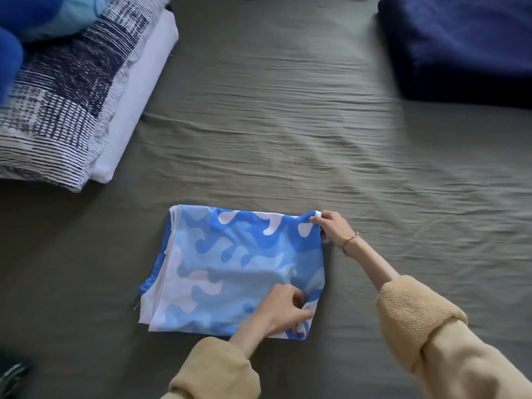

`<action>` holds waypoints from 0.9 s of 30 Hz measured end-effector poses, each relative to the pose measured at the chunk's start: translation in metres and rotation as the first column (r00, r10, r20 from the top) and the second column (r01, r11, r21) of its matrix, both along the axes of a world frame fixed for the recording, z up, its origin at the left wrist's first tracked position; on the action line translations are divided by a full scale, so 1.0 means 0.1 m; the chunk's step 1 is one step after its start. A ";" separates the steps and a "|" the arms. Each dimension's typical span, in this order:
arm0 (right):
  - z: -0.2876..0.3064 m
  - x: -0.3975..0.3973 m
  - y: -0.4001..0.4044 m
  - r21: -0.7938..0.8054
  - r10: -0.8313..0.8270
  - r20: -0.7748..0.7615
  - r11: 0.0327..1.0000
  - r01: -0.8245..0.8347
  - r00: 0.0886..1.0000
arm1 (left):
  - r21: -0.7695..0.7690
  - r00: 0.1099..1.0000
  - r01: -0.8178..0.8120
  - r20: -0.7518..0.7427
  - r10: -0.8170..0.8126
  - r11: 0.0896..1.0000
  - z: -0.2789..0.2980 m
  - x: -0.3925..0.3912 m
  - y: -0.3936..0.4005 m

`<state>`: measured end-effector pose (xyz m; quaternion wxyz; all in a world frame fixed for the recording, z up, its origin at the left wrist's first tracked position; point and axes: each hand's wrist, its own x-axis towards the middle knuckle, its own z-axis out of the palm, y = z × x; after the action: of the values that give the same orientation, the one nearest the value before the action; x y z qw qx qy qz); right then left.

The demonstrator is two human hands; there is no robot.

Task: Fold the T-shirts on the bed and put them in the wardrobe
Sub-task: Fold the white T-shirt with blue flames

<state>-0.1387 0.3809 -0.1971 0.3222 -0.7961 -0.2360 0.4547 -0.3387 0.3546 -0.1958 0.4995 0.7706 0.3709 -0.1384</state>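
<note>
A blue and white wave-patterned T-shirt [230, 263] lies partly folded into a rough rectangle on the grey-green bed sheet [288, 125], close to the near edge. My left hand [283, 311] pinches the shirt's near right corner with curled fingers. My right hand [334, 228] grips the far right corner of the same shirt. Both arms wear tan sleeves. The wardrobe is out of view.
A patterned navy and white pillow [63, 96] on a white pillow [138, 105] lies at the far left, with blue bedding above it. A dark blue folded blanket [460, 44] sits at the far right.
</note>
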 end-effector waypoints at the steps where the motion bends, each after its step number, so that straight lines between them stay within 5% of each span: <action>1: 0.05 -0.04 0.05 0.033 -0.005 -0.059 0.999 0.007 0.998 | -0.067 0.999 -0.030 0.032 0.032 0.997 0.03 -0.11 0.10; 10: 0.40 -0.95 0.80 0.269 0.161 -0.057 0.953 -0.140 0.985 | -0.280 0.956 -0.251 0.075 0.282 0.927 0.17 -1.42 0.89; 23: 0.31 -2.06 1.48 0.199 0.351 0.083 0.911 -0.361 0.933 | -0.208 0.918 -0.385 0.013 0.396 0.899 0.05 -2.43 1.38; 27: 0.26 -2.16 1.50 0.123 0.372 0.155 0.912 -0.392 0.915 | 0.016 0.925 -0.376 -0.042 0.377 0.926 0.02 -2.44 1.40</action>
<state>-0.3547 0.5312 -0.1716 0.2708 -0.7350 -0.4413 0.4378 -0.5827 0.4946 -0.1943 0.5055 0.6838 0.5233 -0.0558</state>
